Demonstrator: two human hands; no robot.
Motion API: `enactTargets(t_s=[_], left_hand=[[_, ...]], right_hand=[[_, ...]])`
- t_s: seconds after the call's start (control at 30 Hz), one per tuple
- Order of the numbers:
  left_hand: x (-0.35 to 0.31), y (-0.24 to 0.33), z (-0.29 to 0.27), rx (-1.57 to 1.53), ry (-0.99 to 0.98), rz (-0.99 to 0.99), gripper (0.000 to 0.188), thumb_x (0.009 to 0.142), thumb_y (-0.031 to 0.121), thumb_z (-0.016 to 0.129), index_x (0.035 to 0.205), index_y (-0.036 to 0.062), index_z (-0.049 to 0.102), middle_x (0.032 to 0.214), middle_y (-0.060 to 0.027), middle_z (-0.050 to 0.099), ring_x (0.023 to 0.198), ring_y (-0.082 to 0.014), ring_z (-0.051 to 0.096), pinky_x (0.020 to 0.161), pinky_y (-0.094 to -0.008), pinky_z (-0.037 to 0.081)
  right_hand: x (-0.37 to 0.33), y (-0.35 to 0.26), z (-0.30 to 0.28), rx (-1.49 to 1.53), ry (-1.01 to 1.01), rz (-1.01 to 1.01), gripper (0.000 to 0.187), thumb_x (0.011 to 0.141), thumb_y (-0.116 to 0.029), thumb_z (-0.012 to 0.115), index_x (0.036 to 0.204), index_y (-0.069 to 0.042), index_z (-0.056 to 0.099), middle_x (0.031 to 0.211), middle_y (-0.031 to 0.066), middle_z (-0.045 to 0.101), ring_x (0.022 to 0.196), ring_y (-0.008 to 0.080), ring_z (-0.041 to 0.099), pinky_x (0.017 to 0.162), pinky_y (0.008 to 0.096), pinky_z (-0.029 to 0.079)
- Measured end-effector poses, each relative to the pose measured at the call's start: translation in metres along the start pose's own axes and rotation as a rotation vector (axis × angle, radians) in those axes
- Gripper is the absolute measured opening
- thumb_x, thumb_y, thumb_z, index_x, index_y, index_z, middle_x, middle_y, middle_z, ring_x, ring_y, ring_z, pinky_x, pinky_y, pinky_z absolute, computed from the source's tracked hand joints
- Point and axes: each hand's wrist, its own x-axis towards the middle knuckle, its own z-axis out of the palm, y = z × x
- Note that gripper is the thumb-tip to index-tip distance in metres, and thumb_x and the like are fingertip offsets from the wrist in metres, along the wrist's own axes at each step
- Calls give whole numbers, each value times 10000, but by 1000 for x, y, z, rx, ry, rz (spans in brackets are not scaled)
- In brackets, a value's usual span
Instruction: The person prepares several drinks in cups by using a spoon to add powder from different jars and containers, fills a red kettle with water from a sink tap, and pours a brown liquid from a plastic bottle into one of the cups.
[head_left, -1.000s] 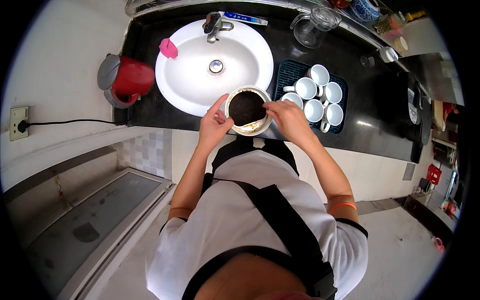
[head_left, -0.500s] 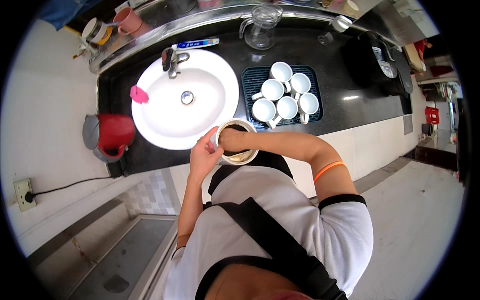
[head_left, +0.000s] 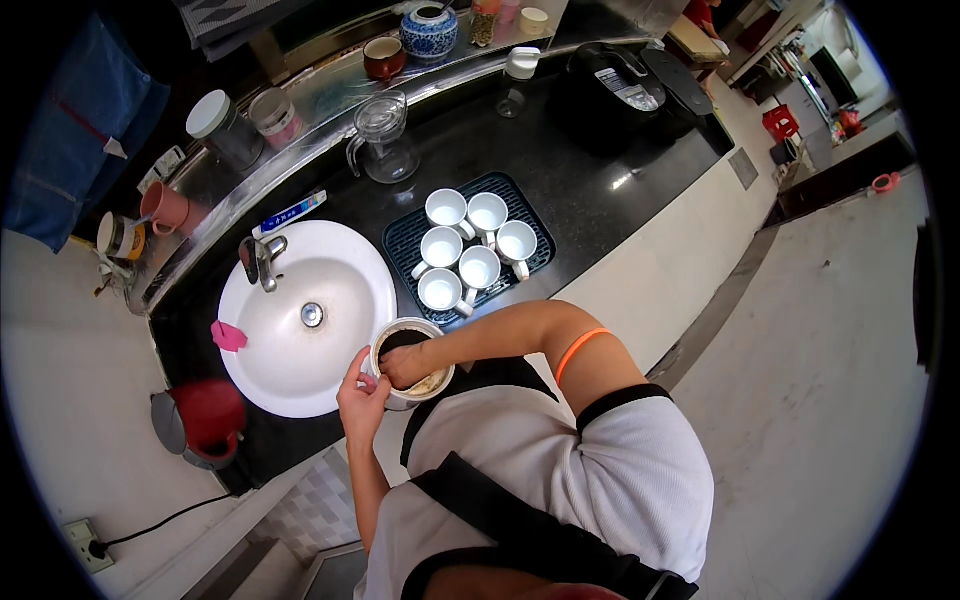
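Observation:
My left hand (head_left: 362,400) is closed on the handle side of a large white mug (head_left: 404,403), its thumb near the rim. The mug is at the counter's front edge, close against my body. Down inside it goes my right hand (head_left: 404,366), whose fingers are hidden by the mug and the hand itself. The mug's inside looks dark brown, with a paler, stained patch toward me. Just left of the mug is a white oval sink (head_left: 345,385). Beyond it, several white cups (head_left: 441,289) stand upright on a dark ridged drying mat (head_left: 532,262).
A red kettle (head_left: 210,420) stands left of the sink; a pink cloth (head_left: 229,336) hangs on the sink rim. Behind are a faucet (head_left: 265,262), a toothpaste tube (head_left: 290,214) and a glass pitcher (head_left: 385,150). A black appliance (head_left: 610,95) sits at the far right.
My view has turned, so the counter appears tilted and more of the back shelf shows. My left hand still holds the mug, and my right hand is still inside it.

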Motion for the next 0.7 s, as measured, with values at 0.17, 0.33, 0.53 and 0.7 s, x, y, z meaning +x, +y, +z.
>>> enactTargets(t_s=[0.17, 0.33, 0.53, 0.7], left_hand=[[-2, 3, -2, -59, 21, 5, 523, 717, -21, 587, 1220, 104, 514, 634, 28, 403, 498, -44, 430, 464, -187, 368], [4, -6, -3, -23, 5, 19, 505, 713, 33, 618, 1204, 103, 527, 611, 19, 428, 513, -52, 424, 479, -200, 378], [0, -2, -7, 50, 38, -2, 484, 699, 101, 632, 1176, 116, 550, 596, 22, 437, 532, -58, 408, 514, -209, 383], [3, -6, -7, 53, 27, 9, 493, 688, 88, 625, 1174, 132, 554, 606, 20, 422, 514, -61, 406, 510, -206, 385]], right_hand=[[2, 5, -18, 29, 15, -5, 123, 646, -163, 572, 641, -44, 604, 713, 111, 587, 748, 284, 570, 690, 366, 478], [-3, 1, -17, 87, 0, 124, 127, 632, -161, 575, 610, -41, 610, 712, 129, 597, 738, 291, 582, 659, 369, 499], [2, -1, -46, 131, -141, 251, 163, 669, -195, 554, 713, -69, 648, 735, 136, 620, 679, 298, 615, 590, 394, 507], [0, -1, -65, 83, -205, 217, 141, 682, -164, 543, 751, -110, 653, 808, 82, 619, 848, 270, 592, 749, 366, 473]])
